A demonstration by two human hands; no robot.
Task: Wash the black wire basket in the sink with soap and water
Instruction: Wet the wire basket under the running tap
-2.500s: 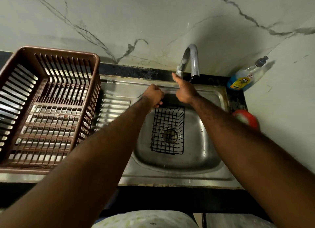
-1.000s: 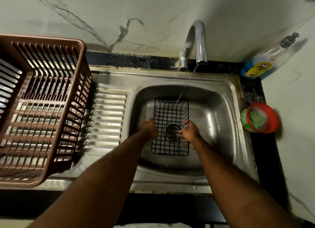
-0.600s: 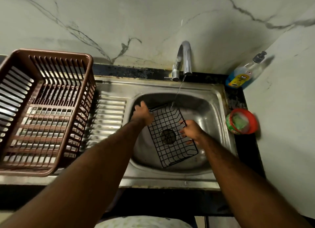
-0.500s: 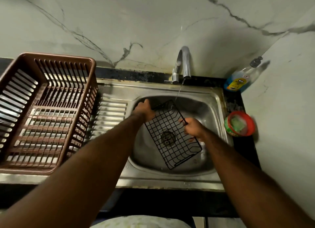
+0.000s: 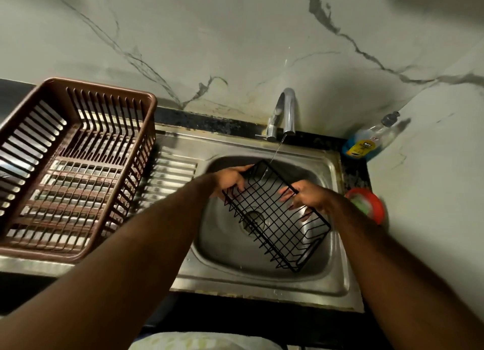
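1. Black wire basket [image 5: 275, 218]: rectangular, with thin black coated wire throughout. The base is a square grid, the low sides are made of short upright wires, and a heavier wire runs round the top rim. No suds can be made out on it.
2. Position: the basket is lifted over the bowl of the sink [image 5: 337, 279] and turned diagonally. Its far corner is raised toward the tap, and its near right corner dips low into the bowl. The drain [image 5: 254, 220] shows through the mesh.
3. Left hand [image 5: 230, 179]: the fingers are curled round the rim at the far left end of the basket, in a firm hold.
4. Right hand [image 5: 306, 196]: it grips the rim of the right long side, with the thumb on top. The fingers are wrapped under and show partly through the wires.
5. Water stream [image 5: 276, 150]: a thin jet slants down from the tap [image 5: 286, 111] and lands on the basket just inside the raised far corner.
6. Draining board [image 5: 170, 171]: a ribbed steel surface to the left of the bowl.
7. Brown plastic dish rack [image 5: 104, 86]: slatted, standing on the far left part of the draining board, well apart from the basket.
8. Right of the sink, on the dark bench [image 5: 209, 124]:
   - a soap bottle [image 5: 366, 142] with blue liquid leans into the wall corner;
   - a red-rimmed tub [image 5: 366, 205] with greenish contents sits just beside the right forearm, but it is blurred.
9. Backdrop: a veined marble wall [image 5: 235, 48].
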